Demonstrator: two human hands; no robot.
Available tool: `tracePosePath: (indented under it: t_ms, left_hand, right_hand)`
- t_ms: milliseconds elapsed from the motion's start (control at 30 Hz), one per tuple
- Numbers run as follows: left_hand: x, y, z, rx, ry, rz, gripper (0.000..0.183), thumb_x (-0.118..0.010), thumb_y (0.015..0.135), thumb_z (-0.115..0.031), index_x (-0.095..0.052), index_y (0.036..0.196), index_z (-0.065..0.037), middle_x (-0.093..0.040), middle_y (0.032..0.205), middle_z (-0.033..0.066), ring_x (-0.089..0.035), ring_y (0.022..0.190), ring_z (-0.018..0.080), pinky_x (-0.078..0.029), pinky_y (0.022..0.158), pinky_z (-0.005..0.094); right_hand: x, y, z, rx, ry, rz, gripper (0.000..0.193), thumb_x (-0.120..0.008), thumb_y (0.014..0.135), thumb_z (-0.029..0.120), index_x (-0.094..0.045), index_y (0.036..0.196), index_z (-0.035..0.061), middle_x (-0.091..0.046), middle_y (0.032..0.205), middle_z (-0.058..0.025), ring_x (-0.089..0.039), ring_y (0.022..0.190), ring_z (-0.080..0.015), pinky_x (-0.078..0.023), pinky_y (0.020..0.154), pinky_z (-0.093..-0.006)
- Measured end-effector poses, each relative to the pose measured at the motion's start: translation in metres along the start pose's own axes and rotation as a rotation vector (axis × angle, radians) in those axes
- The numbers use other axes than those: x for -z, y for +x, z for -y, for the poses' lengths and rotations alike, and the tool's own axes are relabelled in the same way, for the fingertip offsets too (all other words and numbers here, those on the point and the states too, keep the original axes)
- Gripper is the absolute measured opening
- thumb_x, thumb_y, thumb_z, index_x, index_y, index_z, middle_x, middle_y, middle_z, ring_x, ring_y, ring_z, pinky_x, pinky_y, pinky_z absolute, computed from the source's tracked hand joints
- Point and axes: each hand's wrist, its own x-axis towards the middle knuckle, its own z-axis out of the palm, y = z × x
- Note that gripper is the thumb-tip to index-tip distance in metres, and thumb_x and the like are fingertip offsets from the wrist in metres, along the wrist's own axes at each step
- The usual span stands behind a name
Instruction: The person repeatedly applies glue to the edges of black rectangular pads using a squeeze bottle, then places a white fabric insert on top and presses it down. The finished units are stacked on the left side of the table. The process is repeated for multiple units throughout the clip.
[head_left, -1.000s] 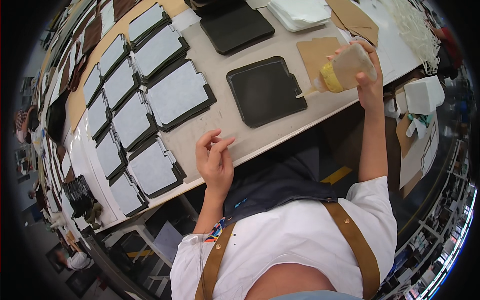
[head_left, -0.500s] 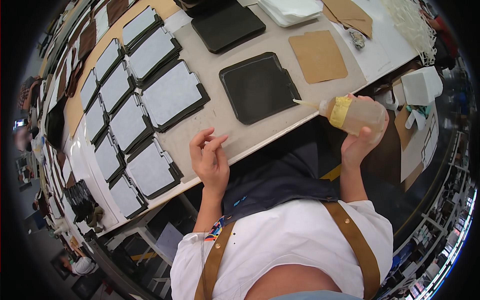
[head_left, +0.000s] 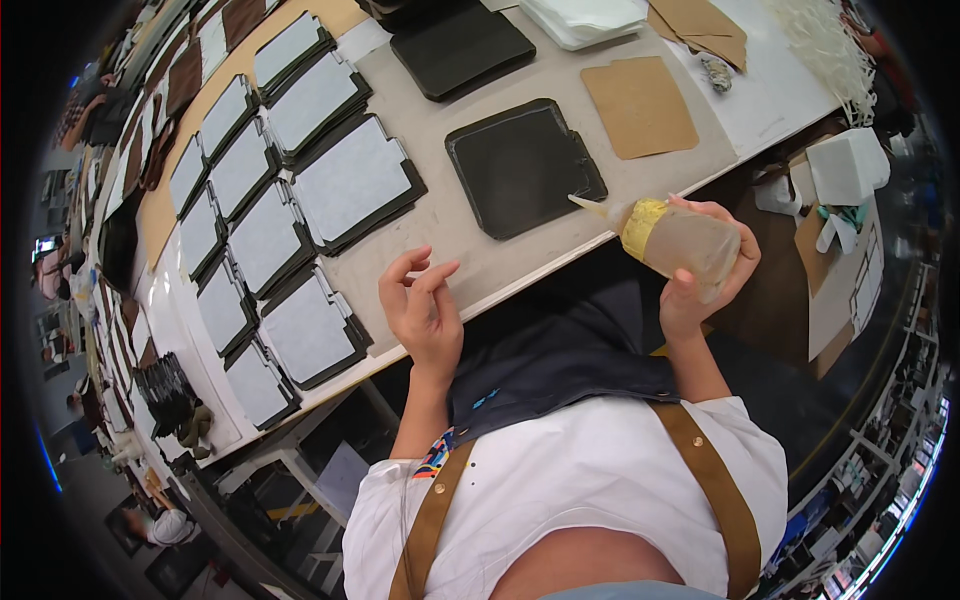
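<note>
My right hand (head_left: 684,314) grips a clear squeeze bottle (head_left: 690,246) with yellow tape round its shoulder and a long, thin nozzle. The bottle is tilted on its side, its nozzle tip over the near right edge of a black, square-cut panel (head_left: 525,170). A pale wet-looking line runs along part of that panel's border. To the left, my left hand (head_left: 424,312) hovers by the table's front edge, its fingers loosely bent and apart, with nothing in them.
Rows of black pieces topped with pale sheets (head_left: 355,185) cover the table's left side. A stack of black panels (head_left: 462,50), a brown card (head_left: 640,107) and white sheets (head_left: 580,18) lie farther back. At the far right hang white strips (head_left: 825,50).
My right hand has moved left with the bottle, bringing the nozzle tip from the panel's right corner onto its near right edge. The left hand has barely moved.
</note>
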Motion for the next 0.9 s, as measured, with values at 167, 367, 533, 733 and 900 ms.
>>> tracePosePath:
  t_ms: [167,367,533,733,900]
  left_hand:
    - [0.004,0.001,0.001,-0.057,0.123,-0.007,0.022,-0.064,0.085,0.006,-0.074,0.098,-0.009,-0.062,0.122,0.0132,-0.055,0.114,0.0285,-0.042,0.099,0.0403]
    - [0.005,0.002,-0.002,-0.048,0.152,-0.050,0.024,-0.064,0.084,0.007,-0.075,0.097,-0.010,-0.061,0.124,0.0122,-0.050,0.121,0.0309,-0.037,0.106,0.0432]
    - [0.006,0.003,-0.002,-0.057,0.158,-0.049,0.024,-0.064,0.083,0.007,-0.074,0.097,-0.010,-0.060,0.126,0.0126,-0.049,0.123,0.0312,-0.036,0.106,0.0436]
    - [0.005,0.002,-0.003,-0.046,0.142,-0.054,0.025,-0.063,0.083,0.008,-0.073,0.097,-0.010,-0.059,0.126,0.0135,-0.049,0.123,0.0315,-0.036,0.106,0.0442]
    - [0.004,0.003,0.000,-0.070,0.149,-0.053,0.027,-0.062,0.080,0.009,-0.073,0.096,-0.010,-0.060,0.126,0.0134,-0.048,0.122,0.0333,-0.036,0.106,0.0456]
  right_hand:
    - [-0.017,-0.013,0.000,-0.011,0.059,0.053,0.085,-0.087,0.080,0.042,-0.029,0.134,0.0098,-0.053,0.124,-0.0241,-0.061,0.113,-0.0346,-0.053,0.101,-0.0527]
    - [-0.035,-0.024,0.000,0.017,0.125,0.204,0.089,-0.090,0.076,0.038,-0.029,0.134,0.0097,-0.054,0.126,-0.0241,-0.062,0.115,-0.0365,-0.054,0.100,-0.0519]
    - [-0.059,-0.032,-0.002,-0.018,0.253,0.203,0.091,-0.090,0.076,0.038,-0.027,0.135,0.0082,-0.053,0.126,-0.0237,-0.062,0.117,-0.0381,-0.053,0.100,-0.0530]
    - [-0.030,0.028,-0.017,-0.276,0.239,-0.357,0.073,-0.048,0.101,0.061,-0.038,0.145,0.0038,-0.049,0.142,-0.0141,-0.049,0.134,-0.0262,-0.037,0.115,-0.0445]
    - [0.055,0.073,-0.080,-0.234,-0.163,-0.505,0.070,-0.047,0.105,0.053,-0.041,0.145,-0.0042,-0.046,0.146,-0.0126,-0.042,0.139,-0.0250,-0.030,0.118,-0.0385]
